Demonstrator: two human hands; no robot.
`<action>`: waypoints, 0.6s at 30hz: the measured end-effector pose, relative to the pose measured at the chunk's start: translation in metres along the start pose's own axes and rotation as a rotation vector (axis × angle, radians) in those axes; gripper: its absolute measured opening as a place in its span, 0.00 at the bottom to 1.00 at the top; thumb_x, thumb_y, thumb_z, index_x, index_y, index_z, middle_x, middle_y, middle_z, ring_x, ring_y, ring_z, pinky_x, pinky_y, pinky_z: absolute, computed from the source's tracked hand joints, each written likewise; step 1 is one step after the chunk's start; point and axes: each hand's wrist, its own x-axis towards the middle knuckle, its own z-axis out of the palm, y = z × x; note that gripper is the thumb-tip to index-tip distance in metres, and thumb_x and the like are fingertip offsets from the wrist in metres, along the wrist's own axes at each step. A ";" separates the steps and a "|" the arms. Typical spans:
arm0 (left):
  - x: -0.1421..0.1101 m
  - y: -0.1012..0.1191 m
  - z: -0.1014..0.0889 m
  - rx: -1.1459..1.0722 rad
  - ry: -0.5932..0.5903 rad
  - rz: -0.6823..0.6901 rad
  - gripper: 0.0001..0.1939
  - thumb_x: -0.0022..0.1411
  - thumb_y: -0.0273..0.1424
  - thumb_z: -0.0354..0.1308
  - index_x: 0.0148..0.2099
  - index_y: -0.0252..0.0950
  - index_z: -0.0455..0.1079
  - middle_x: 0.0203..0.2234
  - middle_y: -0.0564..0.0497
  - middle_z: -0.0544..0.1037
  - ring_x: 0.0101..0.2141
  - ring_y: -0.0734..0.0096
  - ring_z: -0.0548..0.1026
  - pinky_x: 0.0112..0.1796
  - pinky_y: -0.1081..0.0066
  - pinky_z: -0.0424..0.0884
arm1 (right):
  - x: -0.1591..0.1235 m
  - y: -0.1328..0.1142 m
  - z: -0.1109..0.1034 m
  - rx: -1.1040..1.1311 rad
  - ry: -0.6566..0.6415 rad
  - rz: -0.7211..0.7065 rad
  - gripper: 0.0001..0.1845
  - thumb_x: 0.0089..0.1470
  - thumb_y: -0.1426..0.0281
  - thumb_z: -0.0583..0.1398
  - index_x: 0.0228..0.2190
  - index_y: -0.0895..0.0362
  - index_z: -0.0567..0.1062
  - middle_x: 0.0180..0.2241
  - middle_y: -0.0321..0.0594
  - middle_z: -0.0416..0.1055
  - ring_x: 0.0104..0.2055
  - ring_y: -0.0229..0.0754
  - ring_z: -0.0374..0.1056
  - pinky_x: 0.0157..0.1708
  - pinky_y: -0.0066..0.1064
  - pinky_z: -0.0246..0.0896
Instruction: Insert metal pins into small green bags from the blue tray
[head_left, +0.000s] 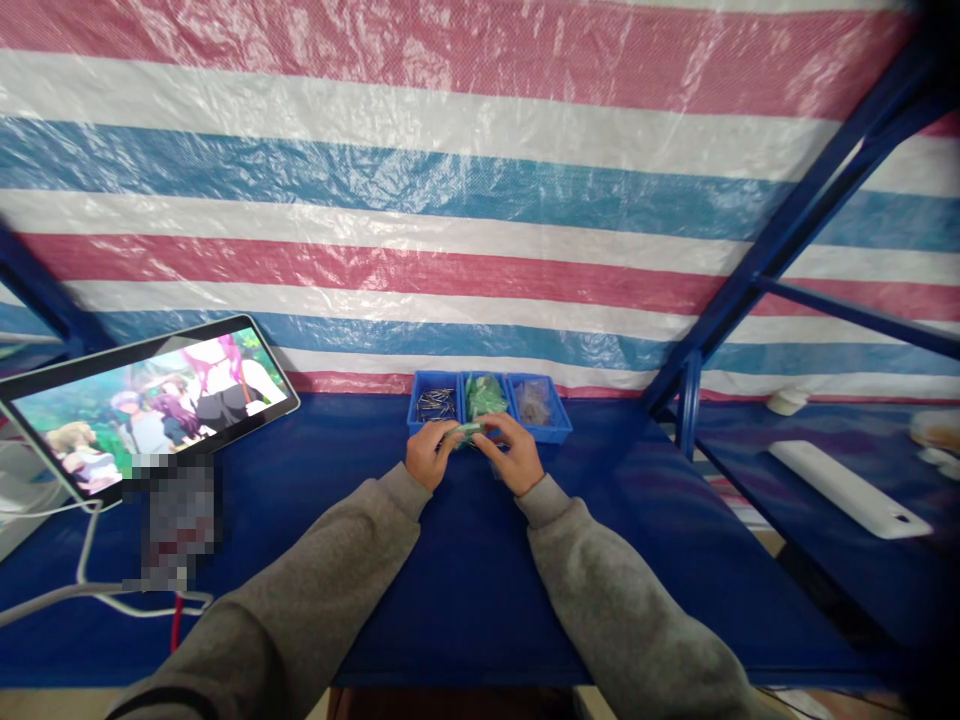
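Two bare hands, both extending from thick grey knitted-cuff sleeves (345,560), meet at the middle of a work table with a dark blue surface (480,590). I observe the left hand (429,455) pinching one end of a small pale-green piece (469,430) between thumb and fingers; the right hand (517,455) pinches the opposite end in the same manner. The piece sits between the fingertips, just on the person's side of a row of blue plastic bins (553,435). Its exact form is too small to tell, and I cannot tell whether it touches the bin behind it.

The row has three compartments, side by side. The left one contains slim silvery metal pieces (436,405); the middle one, crumpled-looking green material (484,394); the right one, translucent, whitish material (532,402).

To the person's left stands a tilted flat screen with a black border (165,405), displaying a brightly coloured cartoon picture. White cables (86,550) run near its lower edge. Behind the table hangs a woven plastic sheet striped red, white and blue (450,200). To the right, past a blue metal frame (742,280), lies a long white object with rounded ends (844,488).
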 end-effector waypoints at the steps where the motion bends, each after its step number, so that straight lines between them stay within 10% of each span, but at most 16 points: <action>1: 0.000 0.000 0.000 -0.010 -0.022 -0.001 0.10 0.63 0.33 0.51 0.40 0.33 0.70 0.28 0.49 0.76 0.28 0.73 0.74 0.33 0.72 0.70 | 0.000 0.000 0.000 -0.011 -0.024 -0.007 0.12 0.52 0.61 0.57 0.33 0.56 0.73 0.33 0.41 0.70 0.33 0.39 0.66 0.30 0.27 0.62; 9: 0.003 0.004 -0.003 -0.096 -0.006 0.078 0.16 0.66 0.27 0.43 0.51 0.34 0.65 0.43 0.43 0.73 0.45 0.67 0.71 0.46 0.64 0.69 | -0.001 0.002 -0.001 -0.100 -0.023 0.081 0.20 0.56 0.60 0.53 0.17 0.57 0.65 0.16 0.31 0.60 0.20 0.33 0.58 0.23 0.25 0.53; 18: 0.005 0.001 -0.003 -0.040 -0.007 0.146 0.08 0.61 0.28 0.53 0.42 0.37 0.71 0.38 0.46 0.74 0.41 0.67 0.71 0.41 0.64 0.69 | -0.003 0.007 0.000 -0.056 -0.002 0.101 0.24 0.59 0.59 0.48 0.19 0.58 0.70 0.16 0.34 0.64 0.20 0.34 0.62 0.25 0.26 0.58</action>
